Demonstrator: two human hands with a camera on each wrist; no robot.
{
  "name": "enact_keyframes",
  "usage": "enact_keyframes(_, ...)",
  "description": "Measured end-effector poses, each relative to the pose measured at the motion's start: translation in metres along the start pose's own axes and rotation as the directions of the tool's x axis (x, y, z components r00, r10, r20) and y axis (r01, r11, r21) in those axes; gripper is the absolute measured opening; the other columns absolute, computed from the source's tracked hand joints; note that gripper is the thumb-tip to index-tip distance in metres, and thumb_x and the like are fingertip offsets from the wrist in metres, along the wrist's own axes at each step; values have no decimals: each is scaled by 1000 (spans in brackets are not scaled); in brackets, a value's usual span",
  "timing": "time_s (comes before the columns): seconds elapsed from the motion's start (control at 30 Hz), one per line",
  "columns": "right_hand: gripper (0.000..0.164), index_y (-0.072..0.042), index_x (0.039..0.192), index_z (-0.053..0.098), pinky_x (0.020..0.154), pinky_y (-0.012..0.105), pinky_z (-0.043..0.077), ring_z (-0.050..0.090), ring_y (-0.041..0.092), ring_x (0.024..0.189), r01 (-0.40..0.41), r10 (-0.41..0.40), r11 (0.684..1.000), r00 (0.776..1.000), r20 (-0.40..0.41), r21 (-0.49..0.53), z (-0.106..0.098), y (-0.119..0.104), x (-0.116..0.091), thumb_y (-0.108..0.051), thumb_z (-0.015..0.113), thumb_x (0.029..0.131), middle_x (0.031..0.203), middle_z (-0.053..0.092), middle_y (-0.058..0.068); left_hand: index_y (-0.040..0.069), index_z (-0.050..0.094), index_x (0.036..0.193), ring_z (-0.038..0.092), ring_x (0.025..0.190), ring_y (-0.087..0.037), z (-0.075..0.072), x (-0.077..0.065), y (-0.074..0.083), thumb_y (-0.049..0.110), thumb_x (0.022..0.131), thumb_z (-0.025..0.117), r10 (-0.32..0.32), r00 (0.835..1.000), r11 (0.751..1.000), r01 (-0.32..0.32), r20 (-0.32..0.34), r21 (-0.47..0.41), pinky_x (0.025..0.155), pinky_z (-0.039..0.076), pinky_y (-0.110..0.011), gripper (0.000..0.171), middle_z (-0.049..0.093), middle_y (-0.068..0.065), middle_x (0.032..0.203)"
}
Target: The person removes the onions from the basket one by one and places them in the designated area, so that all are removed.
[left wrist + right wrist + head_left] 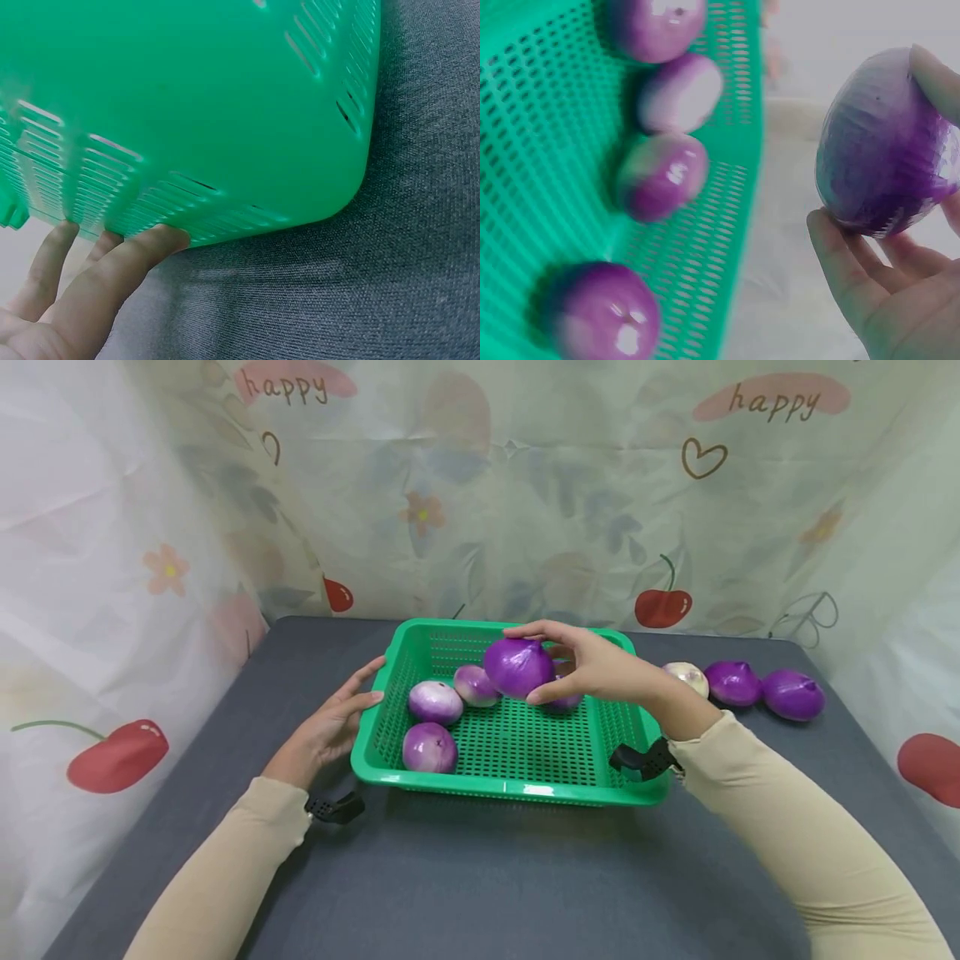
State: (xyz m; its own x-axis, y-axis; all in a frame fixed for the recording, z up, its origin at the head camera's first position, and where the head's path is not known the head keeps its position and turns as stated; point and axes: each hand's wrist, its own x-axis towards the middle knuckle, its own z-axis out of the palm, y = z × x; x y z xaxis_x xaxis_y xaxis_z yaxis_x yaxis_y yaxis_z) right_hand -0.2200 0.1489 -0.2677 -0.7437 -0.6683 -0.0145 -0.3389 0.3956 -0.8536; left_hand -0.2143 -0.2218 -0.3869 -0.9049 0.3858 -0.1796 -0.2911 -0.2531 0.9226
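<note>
Beige sleeves [795, 835] stretch over a grey surface [517, 877]. Right fingers [553, 630] pinch a purple onion [517, 668] above a green basket [592, 794]. Left fingers [358, 678], spread and fairly straight, touch the basket's side. This looks like a carrying step, in or out unclear; the next move probably calls for a steady hold clear of the rim. Below the pinching fingers, the basket contains four onions [431, 747]; three others [734, 683] lie right of those fingers, on the surface.
</note>
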Motion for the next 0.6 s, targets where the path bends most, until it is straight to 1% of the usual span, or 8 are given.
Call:
enact_keyframes(0.07,73,-25,143,45,92,41,53,55,28,121,15,-16,1000,999,-42,-22,-8,-5,-10,-17,81,80,142,44,2,35,20,153,63,108,-20,0,0,0,9,103,44,2,1000,1000,-2,2,-1,83,56,-42,61,43,-5,131)
enact_keyframes(0.13,74,-22,143,44,92,38,53,54,26,122,46,-48,998,995,-86,-35,-17,-7,-21,-12,80,80,142,44,2,35,20,153,63,108,-20,-1,1,-1,9,103,44,3,1000,1000,-3,2,2,84,56,-42,61,43,-5,132)
enact_keyframes(0.2,75,-21,145,42,92,33,53,51,24,125,63,-69,997,990,-127,-46,-26,-7,-32,-9,79,80,144,43,2,36,20,153,63,108,-19,-1,1,-1,10,103,45,9,1000,1000,-9,2,12,84,56,-42,61,42,-5,132)
enact_keyframes(0.3,76,-18,146,40,89,24,53,50,18,126,57,-70,996,977,-201,-66,-40,-6,-51,-4,77,81,146,41,3,36,19,153,63,108,-19,-2,1,-1,11,103,45,12,1000,1000,-12,-2,29,84,56,-42,61,42,-6,133)
enact_keyframes(0.37,76,-18,147,39,88,19,52,49,13,124,39,-60,996,965,-257,-85,-48,-4,-65,-1,76,82,147,40,4,36,19,153,63,108,-19,-2,1,-1,11,103,45,13,1000,999,-13,-3,33,84,56,-42,62,41,-6,133)
enact_keyframes(0.47,77,-21,147,39,85,15,51,50,4,120,-15,-19,995,940,-341,-96,-59,1,-84,-1,75,82,146,38,3,36,19,153,63,108,-20,-2,1,-2,11,103,46,8,1000,1000,-8,-7,30,84,56,-43,62,41,-7,133)
enact_keyframes(0.6,77,-23,147,38,83,11,50,50,-3,116,-75,28,993,899,-438,-90,-72,18,-107,-1,74,83,146,36,2,36,19,153,63,108,-20,-2,1,-1,11,103,46,8,1000,1000,-8,-6,29,84,56,-43,62,41,-6,133)
